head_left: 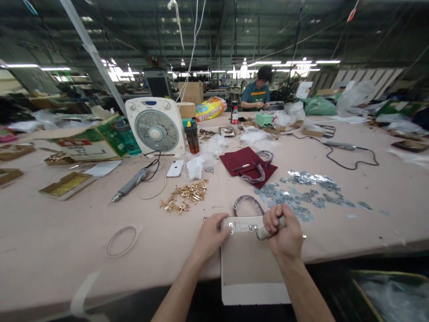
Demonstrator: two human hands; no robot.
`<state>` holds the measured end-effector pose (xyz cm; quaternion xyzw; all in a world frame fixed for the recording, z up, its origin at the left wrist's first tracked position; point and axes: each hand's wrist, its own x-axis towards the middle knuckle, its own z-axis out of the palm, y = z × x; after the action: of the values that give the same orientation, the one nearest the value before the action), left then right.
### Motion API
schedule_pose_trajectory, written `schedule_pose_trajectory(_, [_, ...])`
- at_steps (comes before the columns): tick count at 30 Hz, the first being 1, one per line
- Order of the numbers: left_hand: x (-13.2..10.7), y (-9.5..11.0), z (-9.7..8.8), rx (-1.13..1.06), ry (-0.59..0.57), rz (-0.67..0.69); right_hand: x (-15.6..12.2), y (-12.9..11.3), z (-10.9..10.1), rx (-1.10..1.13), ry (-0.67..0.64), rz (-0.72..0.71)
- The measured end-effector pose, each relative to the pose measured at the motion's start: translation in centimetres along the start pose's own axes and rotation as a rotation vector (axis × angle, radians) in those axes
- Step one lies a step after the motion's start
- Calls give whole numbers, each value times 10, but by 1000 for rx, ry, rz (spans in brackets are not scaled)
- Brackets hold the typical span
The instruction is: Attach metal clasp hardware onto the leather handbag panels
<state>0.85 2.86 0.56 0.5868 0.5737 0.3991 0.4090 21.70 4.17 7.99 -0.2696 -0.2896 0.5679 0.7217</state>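
Observation:
A beige bag panel (251,264) with a pale upper strip lies at the table's front edge, its lower part jutting out past it. A wrapped bag handle (248,199) arches from its far edge. Small silver metal pieces (253,228) sit along the strip. My left hand (211,235) grips the panel's upper left corner, thumb beside one metal piece. Closed around a thick, pale cylindrical tool handle (270,229), my right hand (284,230) is over the strip's right part. The tool's kind does not show.
Gold-coloured fasteners (187,194) and thin silver plates (301,192) lie in loose piles. Behind are a dark red bag piece (248,165), a phone (174,168), a fan (157,127) and a corded power tool (130,184). A co-worker (256,91) is across the table.

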Motion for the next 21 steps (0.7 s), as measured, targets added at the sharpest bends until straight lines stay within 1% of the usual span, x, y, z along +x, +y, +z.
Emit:
schedule_pose_trajectory(2, [7,2,-3,27,-40,-17,-5,16,13,-52,-64,1])
schedule_pose_trajectory(4, [13,6,-5,46,-82,-36,-10,34,21,-78,-119,-29])
schedule_pose_trajectory(7, [19,12,-9,65,-140,-59,-15,57,25,-88,-177,-75])
schedule_pose_trajectory(9, [22,16,-11,69,-168,-71,-19,68,25,-95,-200,-93])
schedule_pose_trajectory(12, [24,19,-13,72,-181,-101,-25,80,23,-110,-231,-121])
schedule_pose_trajectory(15, [26,18,-13,74,-168,-132,-32,86,20,-148,-271,-168])
schedule_pose_trajectory(18, [27,16,-13,63,-171,-133,-37,91,17,-259,-302,-249])
schedule_pose_trajectory(21, [28,13,-14,35,-198,-126,-39,95,15,-355,-322,-339])
